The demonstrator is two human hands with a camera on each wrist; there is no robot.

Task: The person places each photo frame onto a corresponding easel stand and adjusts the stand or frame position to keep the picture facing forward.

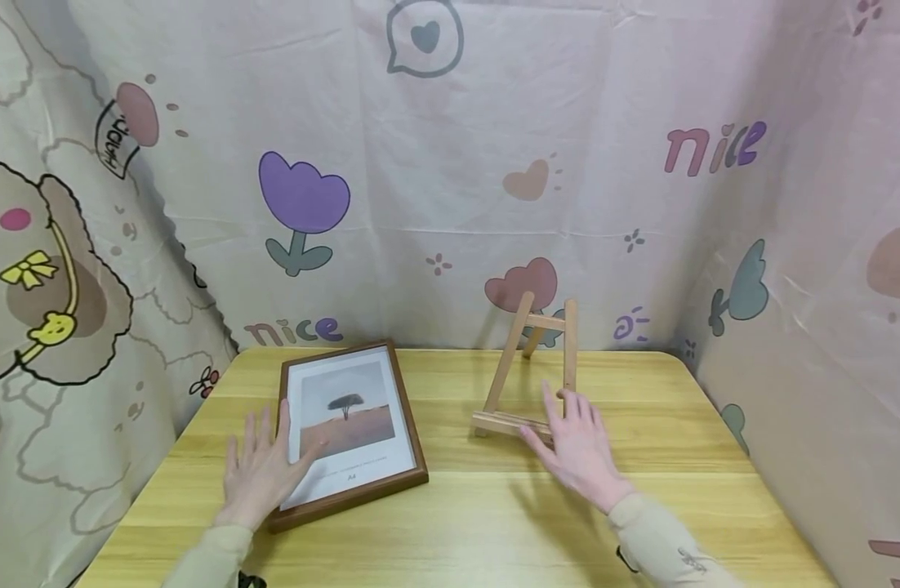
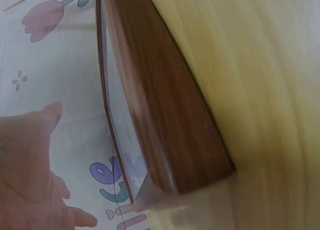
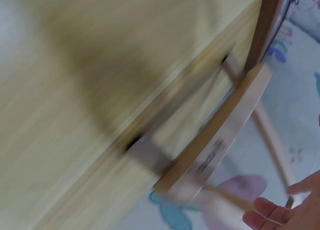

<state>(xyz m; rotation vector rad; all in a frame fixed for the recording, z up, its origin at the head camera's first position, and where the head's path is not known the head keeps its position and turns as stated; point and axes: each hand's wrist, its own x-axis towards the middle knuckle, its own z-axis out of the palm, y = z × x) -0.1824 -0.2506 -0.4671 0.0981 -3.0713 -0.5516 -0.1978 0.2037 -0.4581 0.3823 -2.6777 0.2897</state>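
Observation:
A brown wooden picture frame (image 1: 408, 412) lies at a slant on the left of the table, its print of a lone tree facing up. My left hand (image 1: 260, 475) is spread over the frame's left edge, fingers straight and thumb reaching over the print. In the left wrist view the hand appears beside the frame's thick brown side (image 2: 165, 105). Right of the frame stands a small wooden easel (image 1: 506, 359), upright with a ledge across its front. My right hand (image 1: 581, 453) extends at the easel's right side, fingers loosely spread, overlapping the ledge's right end.
The light wood table (image 1: 465, 523) has rounded back corners. Behind it and on both sides hangs a pale printed cloth (image 1: 421, 163) with flowers, hearts and lettering. The easel's back leg reaches near the table's rear edge.

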